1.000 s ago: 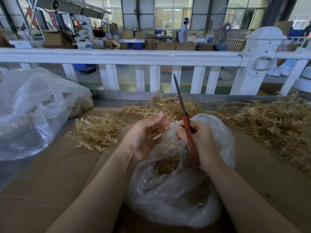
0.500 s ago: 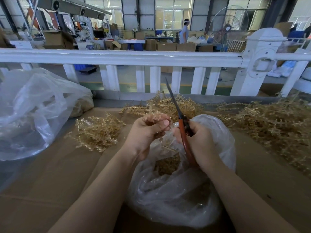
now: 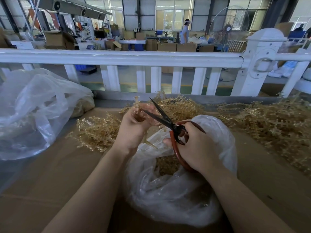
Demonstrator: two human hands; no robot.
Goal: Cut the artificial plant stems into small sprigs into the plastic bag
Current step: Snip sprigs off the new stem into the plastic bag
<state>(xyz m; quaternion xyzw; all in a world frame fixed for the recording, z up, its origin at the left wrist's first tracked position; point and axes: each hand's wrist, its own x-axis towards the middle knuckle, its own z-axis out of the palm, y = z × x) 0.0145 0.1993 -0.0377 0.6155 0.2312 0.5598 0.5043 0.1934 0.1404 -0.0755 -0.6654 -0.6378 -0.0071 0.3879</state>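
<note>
My left hand (image 3: 134, 126) grips a tan artificial plant stem (image 3: 137, 105) upright, its tip sticking up above the fingers. My right hand (image 3: 196, 147) holds red-handled scissors (image 3: 165, 121) with the dark blades spread open and pointing up-left, right next to the stem. Below both hands sits a clear plastic bag (image 3: 176, 190), its mouth open, with cut tan sprigs (image 3: 165, 165) inside.
Heaps of uncut tan stems lie at the left (image 3: 97, 130), behind the hands (image 3: 181, 106) and at the right (image 3: 272, 125) on the brown cardboard surface (image 3: 67, 174). A large clear bag (image 3: 33, 111) fills the left side. A white railing (image 3: 151, 58) bounds the far edge.
The scissors tilted left and their blades opened. My left hand rose with the stem, which now stands above the fingers beside the blades.
</note>
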